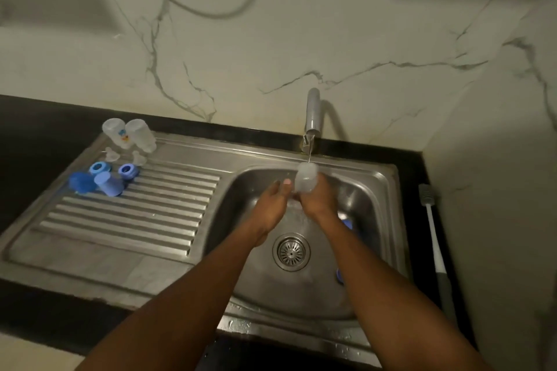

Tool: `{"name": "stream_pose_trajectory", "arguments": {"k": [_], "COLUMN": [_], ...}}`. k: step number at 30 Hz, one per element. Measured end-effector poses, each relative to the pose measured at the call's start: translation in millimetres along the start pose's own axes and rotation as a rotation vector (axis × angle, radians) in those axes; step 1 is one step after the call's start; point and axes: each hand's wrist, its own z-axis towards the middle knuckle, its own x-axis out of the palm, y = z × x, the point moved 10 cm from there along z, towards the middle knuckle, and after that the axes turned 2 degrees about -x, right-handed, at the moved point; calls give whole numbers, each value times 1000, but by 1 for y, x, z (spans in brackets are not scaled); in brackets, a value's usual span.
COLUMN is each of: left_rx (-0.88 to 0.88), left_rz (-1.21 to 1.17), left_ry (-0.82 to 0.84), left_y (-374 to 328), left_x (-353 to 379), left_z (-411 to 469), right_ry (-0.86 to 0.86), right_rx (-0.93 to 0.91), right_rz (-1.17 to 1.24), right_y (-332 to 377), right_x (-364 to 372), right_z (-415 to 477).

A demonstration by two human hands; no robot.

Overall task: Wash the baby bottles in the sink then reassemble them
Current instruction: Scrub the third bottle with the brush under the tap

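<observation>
Bottle (306, 179) over the sink (382, 190) basin, under the tap (312, 113) stream. The right hand (319, 197) is wrapped round its lower part, and the upper end sticks out above the fingers. Left hand (275, 200) sits just beside it on the left with the thumb up against the bottle wall; cannot tell if it grips. Bottle's long axis is near upright, upper end toward the spout.

Counts on the drainboard (126, 220) - two more clear bottles (140, 134), two blue rings (128, 171), two blue caps (108, 184), a few clear teats (113, 156), too blurred to count. Two blue pieces (347, 224) in the basin, partly hidden. One brush (434, 229) on the counter, right of the sink.
</observation>
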Motion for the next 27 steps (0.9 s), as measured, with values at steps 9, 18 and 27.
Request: {"name": "stream_pose_trajectory", "arguments": {"k": [9,18,27], "left_rx": [-142,204,750], "left_rz": [-32,-156,5], "left_ry": [67,32,-328], "left_y": [-15,-184,-116], "left_x": [11,-18,-43], "left_z": [-30,-105,-112], "right_ry": [456,290,-24], "right_rx": [283,-220,-546], "right_rz": [368,122,474], "right_y": [48,228,165], "right_x": [-6,-107,-60], "right_z": [-70,-117,-135]}}
